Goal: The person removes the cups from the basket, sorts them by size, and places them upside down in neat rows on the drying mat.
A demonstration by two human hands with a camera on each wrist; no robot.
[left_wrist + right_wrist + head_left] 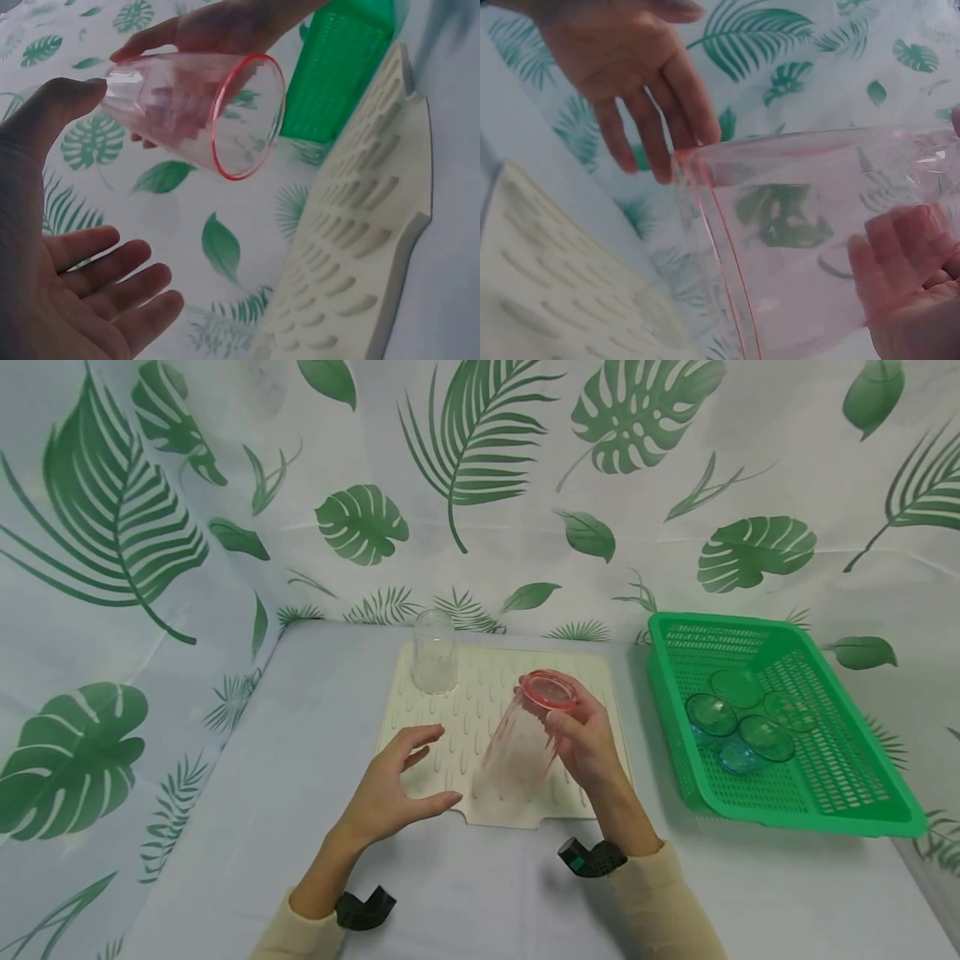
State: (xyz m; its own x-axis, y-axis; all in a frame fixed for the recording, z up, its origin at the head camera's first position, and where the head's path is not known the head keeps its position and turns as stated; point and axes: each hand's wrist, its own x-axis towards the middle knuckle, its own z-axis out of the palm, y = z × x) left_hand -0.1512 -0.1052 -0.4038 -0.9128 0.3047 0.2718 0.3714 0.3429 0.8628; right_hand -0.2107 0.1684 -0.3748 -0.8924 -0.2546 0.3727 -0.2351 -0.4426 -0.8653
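Observation:
My right hand (590,735) grips a see-through pink drinking glass (517,758) near its narrow base, thumb on one side and fingers on the other. The glass is tilted, base upward, its wide rim toward the cream drying mat (501,817). In the left wrist view, the red-edged rim of the pink glass (191,112) faces the mat side. My left hand (386,793) is held to the left of the glass, fingers and thumb spread, with nothing in it. A clear glass (435,660) stands upside down on the mat's back left corner.
A green plastic basket (678,752) sits to the right of the mat, with several green and blue tinted glasses (767,737) inside. A white cloth (315,693) covers the table. A leaf-printed curtain (517,552) hangs behind it.

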